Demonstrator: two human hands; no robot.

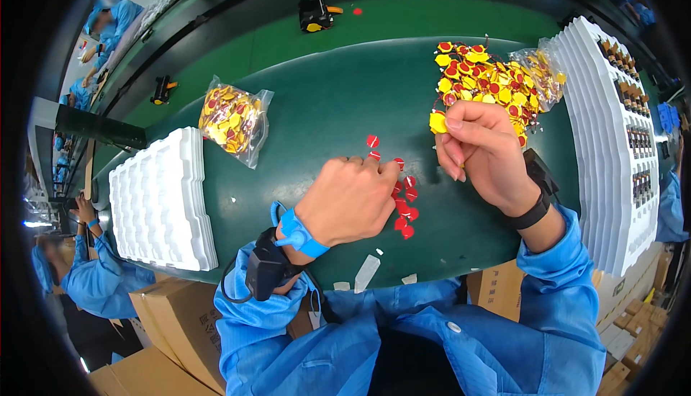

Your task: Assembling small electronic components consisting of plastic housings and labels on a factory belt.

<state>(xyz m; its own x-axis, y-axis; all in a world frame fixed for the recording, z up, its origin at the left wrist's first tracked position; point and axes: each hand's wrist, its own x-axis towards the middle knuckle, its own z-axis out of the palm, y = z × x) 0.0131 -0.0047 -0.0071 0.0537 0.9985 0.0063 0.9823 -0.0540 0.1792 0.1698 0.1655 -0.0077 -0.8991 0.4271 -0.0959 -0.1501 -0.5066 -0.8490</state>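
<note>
Worktop [324,108] carrying white trays [162,201] at left, clear bag of yellow-red tags [234,119] upper left. Right hand [482,147] fingers pinching yellow tag [437,122] beside centre-top tag pile [489,79]. Left hand [349,198] fingers lying curled over red discs [404,205] at centre, grip unclear.

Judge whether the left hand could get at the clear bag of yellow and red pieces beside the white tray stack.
Probably yes: the left hand rests on the green mat, and bare mat lies between it and the bag.

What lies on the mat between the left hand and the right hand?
In the head view, small red discs lie on the green mat between the left hand and the right hand.
</note>
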